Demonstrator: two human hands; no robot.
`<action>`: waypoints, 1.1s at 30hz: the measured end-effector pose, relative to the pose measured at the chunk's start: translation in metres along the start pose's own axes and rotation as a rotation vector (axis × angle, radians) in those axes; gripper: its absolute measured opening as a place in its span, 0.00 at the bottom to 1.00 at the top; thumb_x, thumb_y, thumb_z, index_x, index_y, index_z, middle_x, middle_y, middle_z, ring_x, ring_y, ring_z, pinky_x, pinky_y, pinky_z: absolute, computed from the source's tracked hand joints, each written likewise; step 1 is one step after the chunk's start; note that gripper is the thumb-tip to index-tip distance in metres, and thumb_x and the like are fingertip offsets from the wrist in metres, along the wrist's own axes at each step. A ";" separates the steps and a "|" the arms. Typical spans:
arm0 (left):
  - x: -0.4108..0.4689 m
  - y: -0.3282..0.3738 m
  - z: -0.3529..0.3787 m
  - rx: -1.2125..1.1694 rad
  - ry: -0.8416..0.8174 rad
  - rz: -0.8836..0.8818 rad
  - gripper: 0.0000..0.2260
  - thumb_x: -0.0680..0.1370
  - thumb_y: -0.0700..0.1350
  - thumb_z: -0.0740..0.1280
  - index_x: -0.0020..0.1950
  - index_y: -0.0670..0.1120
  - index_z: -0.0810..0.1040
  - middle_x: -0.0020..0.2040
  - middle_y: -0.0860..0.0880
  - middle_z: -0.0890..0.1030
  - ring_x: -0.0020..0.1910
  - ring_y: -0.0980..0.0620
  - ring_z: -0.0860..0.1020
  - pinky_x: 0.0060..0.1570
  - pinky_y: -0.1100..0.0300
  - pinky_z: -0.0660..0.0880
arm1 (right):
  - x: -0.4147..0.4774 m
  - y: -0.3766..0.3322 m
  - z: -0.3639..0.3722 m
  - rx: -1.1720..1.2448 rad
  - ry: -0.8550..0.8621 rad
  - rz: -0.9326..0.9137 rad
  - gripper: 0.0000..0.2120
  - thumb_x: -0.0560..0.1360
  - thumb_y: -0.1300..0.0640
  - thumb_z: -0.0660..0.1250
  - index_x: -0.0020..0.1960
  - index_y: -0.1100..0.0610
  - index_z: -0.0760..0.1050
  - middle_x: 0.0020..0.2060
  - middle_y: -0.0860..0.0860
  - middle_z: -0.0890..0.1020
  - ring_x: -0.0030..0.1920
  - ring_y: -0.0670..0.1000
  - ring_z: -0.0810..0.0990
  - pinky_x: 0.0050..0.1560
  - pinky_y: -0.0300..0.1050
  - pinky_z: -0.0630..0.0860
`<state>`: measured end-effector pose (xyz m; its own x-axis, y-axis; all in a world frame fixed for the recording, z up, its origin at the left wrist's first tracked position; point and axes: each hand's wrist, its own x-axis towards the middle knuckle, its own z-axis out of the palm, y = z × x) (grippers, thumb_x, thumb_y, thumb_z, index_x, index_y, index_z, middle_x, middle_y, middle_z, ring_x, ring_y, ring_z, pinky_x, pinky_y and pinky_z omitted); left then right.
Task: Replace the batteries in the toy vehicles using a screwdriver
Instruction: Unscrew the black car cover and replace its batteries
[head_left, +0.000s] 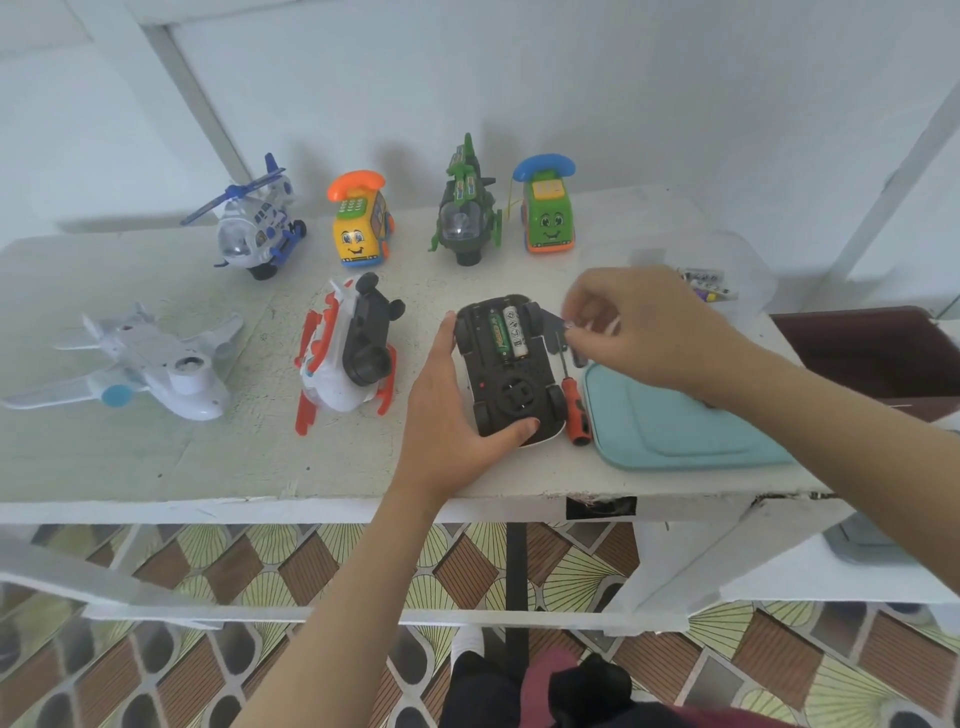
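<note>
the toy car (511, 374) lies upside down at the centre of the frame on the white bench (208, 467). its black plastic underside shows an open compartment with two round batteries (506, 332) side by side. the left hand (441, 415) holds the car, fingers along its left side and thumb bent on the near end. the right hand (639, 327), just right of the car, has curled fingers pinching a small piece (569, 326) i cannot identify. a screwdriver (574, 410) with an orange handle lies beside the car.
</note>
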<state>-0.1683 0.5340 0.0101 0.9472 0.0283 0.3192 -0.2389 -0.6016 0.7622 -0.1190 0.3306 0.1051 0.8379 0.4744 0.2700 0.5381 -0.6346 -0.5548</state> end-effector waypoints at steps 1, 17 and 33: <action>0.000 0.000 0.000 -0.003 0.004 0.002 0.53 0.63 0.61 0.73 0.79 0.46 0.50 0.68 0.77 0.54 0.69 0.73 0.56 0.67 0.72 0.54 | 0.003 -0.005 0.004 0.051 0.047 -0.059 0.01 0.74 0.60 0.69 0.45 0.56 0.77 0.36 0.50 0.82 0.38 0.49 0.80 0.42 0.42 0.76; 0.000 0.002 -0.003 -0.013 0.003 -0.010 0.53 0.63 0.61 0.74 0.79 0.43 0.51 0.70 0.68 0.59 0.70 0.69 0.60 0.68 0.68 0.58 | 0.022 0.004 0.061 -0.272 0.051 -0.584 0.13 0.77 0.54 0.61 0.48 0.59 0.82 0.46 0.52 0.86 0.50 0.55 0.84 0.44 0.52 0.82; -0.001 0.006 -0.005 0.003 0.016 -0.053 0.53 0.61 0.64 0.73 0.79 0.47 0.52 0.75 0.54 0.62 0.74 0.59 0.60 0.72 0.60 0.58 | 0.032 -0.006 0.079 0.450 0.073 0.374 0.38 0.66 0.54 0.78 0.72 0.52 0.64 0.55 0.46 0.75 0.53 0.45 0.74 0.54 0.35 0.67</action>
<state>-0.1718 0.5345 0.0168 0.9550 0.0727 0.2874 -0.1878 -0.6017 0.7763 -0.1023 0.3977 0.0553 0.9759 0.2152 0.0361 0.1261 -0.4214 -0.8980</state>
